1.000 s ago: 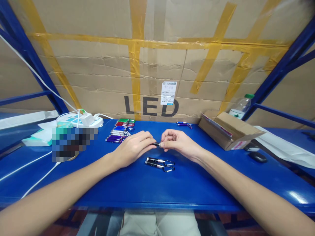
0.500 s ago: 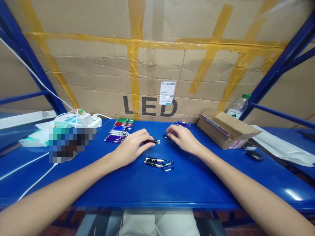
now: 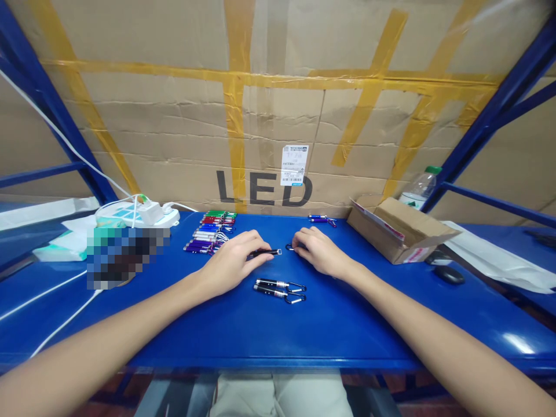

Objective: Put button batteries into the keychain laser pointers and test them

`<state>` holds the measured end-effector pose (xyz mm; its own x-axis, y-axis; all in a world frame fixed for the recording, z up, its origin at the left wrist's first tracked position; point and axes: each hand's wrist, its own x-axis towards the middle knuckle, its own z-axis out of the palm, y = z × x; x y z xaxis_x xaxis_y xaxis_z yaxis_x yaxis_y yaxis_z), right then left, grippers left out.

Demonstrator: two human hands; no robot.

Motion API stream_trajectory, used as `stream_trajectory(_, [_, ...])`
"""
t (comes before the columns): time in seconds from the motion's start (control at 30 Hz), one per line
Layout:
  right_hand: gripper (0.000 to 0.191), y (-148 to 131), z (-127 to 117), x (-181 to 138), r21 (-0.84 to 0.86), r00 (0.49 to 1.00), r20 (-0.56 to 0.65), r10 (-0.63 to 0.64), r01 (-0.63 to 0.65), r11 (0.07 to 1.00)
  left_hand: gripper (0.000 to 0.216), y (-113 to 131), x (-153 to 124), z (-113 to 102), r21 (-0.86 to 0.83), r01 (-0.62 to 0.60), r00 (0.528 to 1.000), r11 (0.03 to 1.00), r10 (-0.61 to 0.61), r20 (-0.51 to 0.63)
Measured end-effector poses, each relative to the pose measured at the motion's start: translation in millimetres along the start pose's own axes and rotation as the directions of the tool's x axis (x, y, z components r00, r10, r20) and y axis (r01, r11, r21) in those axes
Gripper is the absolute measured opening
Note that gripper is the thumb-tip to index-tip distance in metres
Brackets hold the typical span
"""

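My left hand (image 3: 238, 256) is closed around a black pen-shaped flashlight (image 3: 267, 252), its looped metal end pointing right. Opposite it, my right hand (image 3: 319, 249) pinches a small black carabiner (image 3: 289, 247), mostly covered by the fingers. A narrow gap lies between the loop and the carabiner. Closer to me on the blue table, two black flashlights (image 3: 273, 289) with black carabiners lie side by side. Beyond my left hand is a row of flashlights (image 3: 212, 229) in green, red, blue, silver and purple. Two blue-purple flashlights (image 3: 321, 219) lie behind my right hand.
An open cardboard box (image 3: 399, 229) stands at the right, with a black computer mouse (image 3: 449, 275) before it and a plastic bottle (image 3: 420, 186) behind. On the left are a white power strip (image 3: 167, 218) and cables. A large carton (image 3: 174, 133) walls off the back.
My right hand has closed its fingers on the carabiner and shifted slightly left, bringing it nearer the flashlight's loop. The left hand keeps its hold almost unmoved.
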<state>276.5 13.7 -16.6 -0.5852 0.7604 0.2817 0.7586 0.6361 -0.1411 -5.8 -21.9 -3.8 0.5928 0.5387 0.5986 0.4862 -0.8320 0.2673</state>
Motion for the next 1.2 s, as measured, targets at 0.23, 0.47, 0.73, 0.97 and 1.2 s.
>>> stream_trajectory(0.23, [0.018, -5.9, 3.4, -3.1, 0.008, 1.000, -0.018, -0.016, 0.016, 1.000, 0.020, -1.1, -0.8, 1.1, -0.006, 0.006, 1.000, 1.000, -0.006, 0.012])
stream_trajectory(0.47, [0.014, -10.1, 1.1, -3.4, 0.063, 1.000, -0.005, -0.001, 0.001, 0.998, 0.021, 0.1, -0.2, -0.3, 0.001, 0.001, 1.000, 1.000, -0.001, 0.012])
stream_trajectory(0.73, [0.009, -10.0, -1.7, -4.1, 0.037, 1.000, -0.002, 0.021, -0.021, 0.999, 0.023, 0.0, -0.3, 0.3, -0.006, -0.002, 1.000, 1.000, 0.002, 0.005])
stream_trajectory(0.97, [0.015, -15.3, -6.1, -4.8, -0.031, 1.000, -0.020, 0.020, -0.020, 0.999, 0.022, 0.7, -0.4, 0.0, -0.004, 0.001, 1.000, 1.000, -0.001, 0.015])
stream_trajectory(1.2, [0.017, -17.3, -9.7, -3.4, -0.156, 0.999, 0.037, 0.012, -0.006, 0.988, 0.024, 0.1, -0.7, 1.2, -0.001, -0.002, 1.000, 1.000, 0.002, 0.003])
